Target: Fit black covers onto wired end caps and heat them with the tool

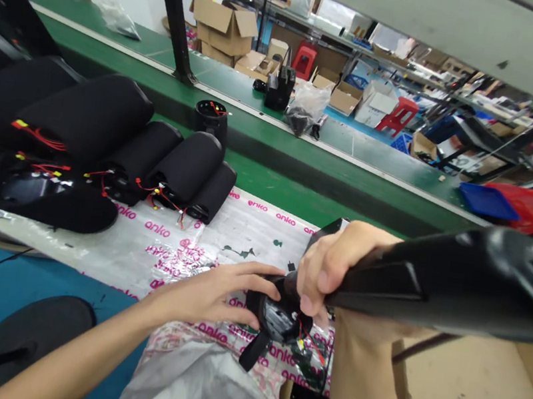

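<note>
I've got a long black tube (439, 287) across my view. Its glossy round cap (278, 316) sits at the low end, with red and yellow wires (308, 349) spilling beside it and a black strap (253, 351) hanging below. My right hand (336, 268) is closed around the tube just above the cap, and my left hand (212, 289) is spread over the cap with its fingers curled against it. The piece is held over the near edge of the worktop (150, 228), which is covered in clear plastic printed with pink "anko" lettering.

Grey cloth (200, 391) fills the view below my hands. To the left, matte black padded cylinders (136, 158) lie side by side on the worktop, with red wires at their ends. A black cup (211, 122) stands upright behind them. Beyond that runs a green conveyor (245, 81), and past it are stacked cardboard boxes (223, 25).
</note>
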